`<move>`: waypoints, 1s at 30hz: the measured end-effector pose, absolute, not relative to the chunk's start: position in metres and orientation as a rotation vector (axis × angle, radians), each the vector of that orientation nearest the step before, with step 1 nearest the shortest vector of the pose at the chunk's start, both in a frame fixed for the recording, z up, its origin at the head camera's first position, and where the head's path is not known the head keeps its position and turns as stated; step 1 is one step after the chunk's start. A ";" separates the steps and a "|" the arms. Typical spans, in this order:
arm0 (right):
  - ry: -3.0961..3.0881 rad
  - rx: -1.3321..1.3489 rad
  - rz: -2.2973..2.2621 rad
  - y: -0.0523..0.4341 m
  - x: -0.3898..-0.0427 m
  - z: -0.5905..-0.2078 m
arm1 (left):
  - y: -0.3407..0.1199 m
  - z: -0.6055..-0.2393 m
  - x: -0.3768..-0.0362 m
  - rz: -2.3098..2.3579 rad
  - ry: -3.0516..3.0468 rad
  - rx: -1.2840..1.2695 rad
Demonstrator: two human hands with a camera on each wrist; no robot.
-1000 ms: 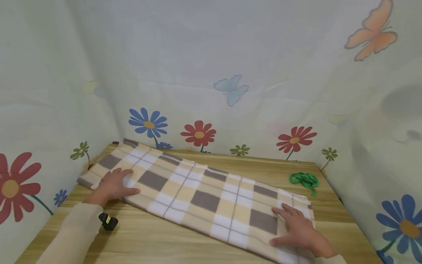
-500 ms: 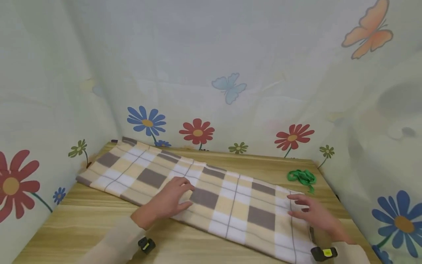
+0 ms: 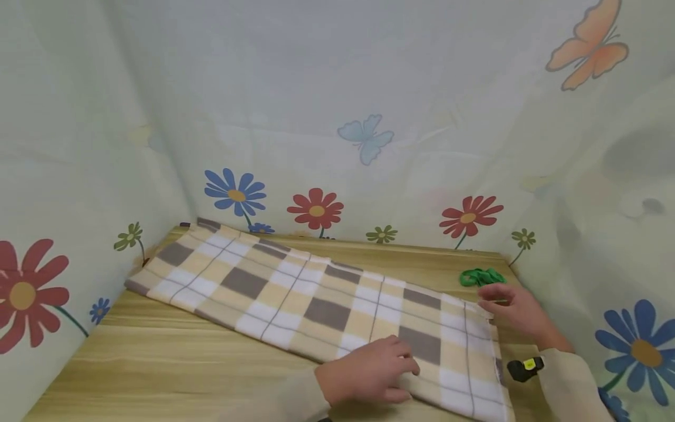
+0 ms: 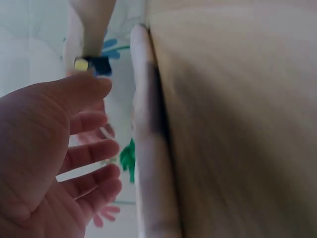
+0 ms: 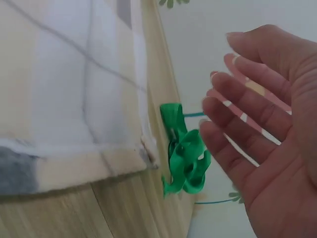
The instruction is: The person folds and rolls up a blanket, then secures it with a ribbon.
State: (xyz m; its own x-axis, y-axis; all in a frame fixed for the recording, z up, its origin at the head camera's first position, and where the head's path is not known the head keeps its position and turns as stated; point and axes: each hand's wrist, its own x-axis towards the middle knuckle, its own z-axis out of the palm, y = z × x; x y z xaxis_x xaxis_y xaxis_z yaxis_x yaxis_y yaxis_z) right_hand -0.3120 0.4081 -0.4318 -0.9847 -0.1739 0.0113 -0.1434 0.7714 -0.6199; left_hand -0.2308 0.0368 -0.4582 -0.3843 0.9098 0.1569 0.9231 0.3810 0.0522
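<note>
A checked fleece blanket [image 3: 327,313] in beige, white and grey-brown lies folded into a long strip, slanting across the table from far left to near right. My left hand [image 3: 371,369] hovers by its front edge, right of the middle, fingers loosely bent and holding nothing; the left wrist view shows a gap between that hand [image 4: 59,153] and the fold. Close to the blanket's far right corner is my right hand [image 3: 519,310], relaxed and without anything in its grasp. Just beyond its fingers lies a loose bundle of green ribbon [image 3: 477,276], seen whole in the right wrist view [image 5: 185,161].
The wooden table [image 3: 174,357] shows bare grain in front of the blanket and along its back strip. A pale curtain [image 3: 295,88] printed with flowers and butterflies encloses the back and sides. A small dark object [image 3: 184,224] sits at the far left corner.
My left hand has lifted from the blanket's left part and travelled right along it. My right hand has left the right end and moved away from me, nearer the ribbon. The blanket stays put.
</note>
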 end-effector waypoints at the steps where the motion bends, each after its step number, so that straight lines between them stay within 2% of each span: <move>1: 2.942 -0.268 -1.001 0.410 -0.315 -0.433 | 0.045 -0.459 -0.229 -0.198 -2.525 -1.731; 8: 2.916 -0.250 -0.908 0.416 -0.336 -0.442 | 0.087 -0.461 -0.232 -0.157 -2.574 -1.885; 19: 2.748 -0.208 -0.757 0.409 -0.355 -0.448 | 0.142 -0.466 -0.230 0.167 -2.654 -1.774; 30: 2.698 -0.170 -0.641 0.409 -0.363 -0.451 | 0.164 -0.466 -0.226 0.200 -2.735 -1.735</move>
